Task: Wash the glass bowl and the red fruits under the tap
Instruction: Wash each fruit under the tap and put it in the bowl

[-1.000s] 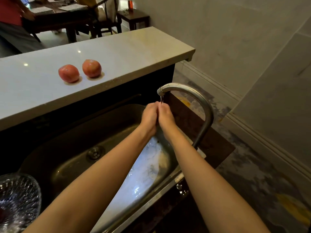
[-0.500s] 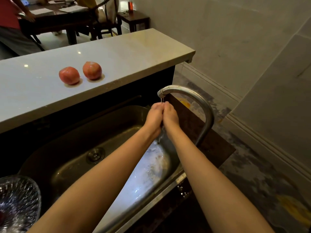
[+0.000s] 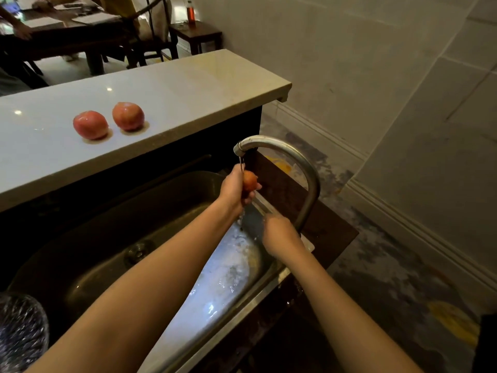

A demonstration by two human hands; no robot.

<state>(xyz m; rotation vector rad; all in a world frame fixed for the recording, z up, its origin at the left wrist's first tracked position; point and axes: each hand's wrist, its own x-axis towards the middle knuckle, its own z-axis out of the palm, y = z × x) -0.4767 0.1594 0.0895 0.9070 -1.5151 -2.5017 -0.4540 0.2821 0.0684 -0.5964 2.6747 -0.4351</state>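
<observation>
Head view: our left hand (image 3: 232,191) clasps one round red fruit (image 3: 250,181), axis unclear, under the tap (image 3: 285,146); two more fruits (image 3: 91,125) on the counter (image 3: 188,84), one glass bowl (image 3: 21,332); right hand (image 3: 279,234) too blurred to tell

On the tabletop (image 3: 201,84) the left fruit (image 3: 90,125) lies at nine o'clock of the right fruit (image 3: 128,116). The sink (image 3: 94,224) is before them, with the glass bowl (image 3: 21,335) at its seven o'clock.

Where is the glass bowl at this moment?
In the head view, the glass bowl is at the bottom left corner, partly out of frame, by the sink's left end.
</observation>
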